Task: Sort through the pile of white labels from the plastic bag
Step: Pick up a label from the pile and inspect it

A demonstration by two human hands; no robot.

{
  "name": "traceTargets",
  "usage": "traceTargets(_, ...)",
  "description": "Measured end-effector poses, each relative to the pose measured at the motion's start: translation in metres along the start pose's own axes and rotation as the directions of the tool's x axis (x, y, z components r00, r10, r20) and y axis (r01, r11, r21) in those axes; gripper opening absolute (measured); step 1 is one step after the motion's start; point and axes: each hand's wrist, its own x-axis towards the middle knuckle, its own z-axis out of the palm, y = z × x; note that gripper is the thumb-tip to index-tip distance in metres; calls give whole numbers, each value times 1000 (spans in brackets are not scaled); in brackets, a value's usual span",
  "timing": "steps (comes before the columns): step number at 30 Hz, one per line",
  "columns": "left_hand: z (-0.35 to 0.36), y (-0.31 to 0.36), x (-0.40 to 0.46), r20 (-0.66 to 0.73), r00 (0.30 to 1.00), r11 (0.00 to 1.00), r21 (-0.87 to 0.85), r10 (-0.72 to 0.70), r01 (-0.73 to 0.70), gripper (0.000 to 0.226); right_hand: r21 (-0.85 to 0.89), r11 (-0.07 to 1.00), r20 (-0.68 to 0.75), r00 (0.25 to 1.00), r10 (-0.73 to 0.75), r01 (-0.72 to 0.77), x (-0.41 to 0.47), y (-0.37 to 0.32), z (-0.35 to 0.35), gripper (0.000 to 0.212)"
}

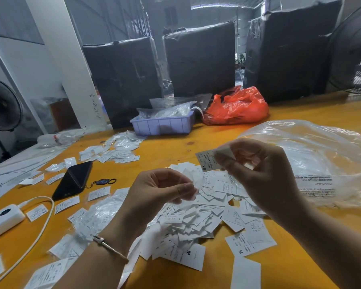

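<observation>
- Head view: our right hand (256, 172) pinches an XS label (206, 162) above the label pile (204, 215) on the counter (300, 113).
- Our left hand (156, 190) pinches a thin clear film (197, 181).
- Clear plastic bag (313, 159) lies right of the pile.

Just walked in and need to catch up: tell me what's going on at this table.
A person is sorting small white size labels on an orange table. The right hand pinches a label marked XS, held up above the pile of labels. The left hand pinches another thin white piece over the pile. The clear plastic bag lies to the right, and labels already set out are scattered to the left beside a phone.
</observation>
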Motion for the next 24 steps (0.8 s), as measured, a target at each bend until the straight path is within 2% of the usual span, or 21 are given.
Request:
traceTargets(4,1,-1,-1,-4,1000,1000,18,0,0,22,21,999,51,998,-29,28,-1,-5,2,4)
traceTargets(24,1,0,0,45,999,1000,28,-7,6,18,-27,999,201,979,23,-18,0,5,-2,6)
